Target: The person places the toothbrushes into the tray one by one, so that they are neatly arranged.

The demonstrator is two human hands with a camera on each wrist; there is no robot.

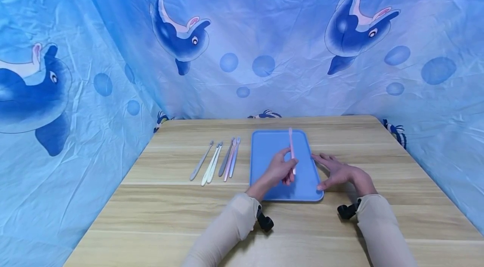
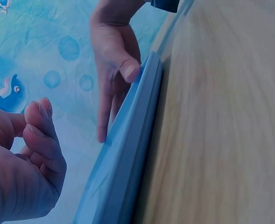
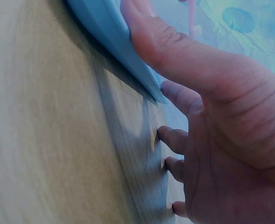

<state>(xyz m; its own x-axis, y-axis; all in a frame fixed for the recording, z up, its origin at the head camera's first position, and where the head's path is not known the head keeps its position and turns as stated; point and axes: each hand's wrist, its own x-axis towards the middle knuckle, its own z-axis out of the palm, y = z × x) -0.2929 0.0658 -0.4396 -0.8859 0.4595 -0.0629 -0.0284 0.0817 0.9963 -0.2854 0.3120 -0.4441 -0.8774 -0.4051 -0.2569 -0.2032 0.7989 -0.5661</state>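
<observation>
A pink toothbrush [image 1: 291,143] is pinched in my left hand [image 1: 280,167], its head pointing toward the far edge of the blue tray [image 1: 264,145]. That hand hovers over the tray's middle, with its fingers curled in the left wrist view. My right hand [image 1: 340,174] is spread along the tray's right side, thumb on the near right corner and index fingertip at the rim. In the right wrist view its other fingertips [image 3: 172,137] reach down beside the tray, toward the wooden tabletop. The tray's bottom lies on the table.
Left of the tray lie several toothbrushes in a loose row: a grey one [image 1: 202,160] apart at the left, a pale yellow-green pair [image 1: 212,165], then grey, pink and bluish ones [image 1: 234,158]. A blue dolphin-print curtain [image 1: 242,40] hangs behind the wooden table [image 1: 159,208].
</observation>
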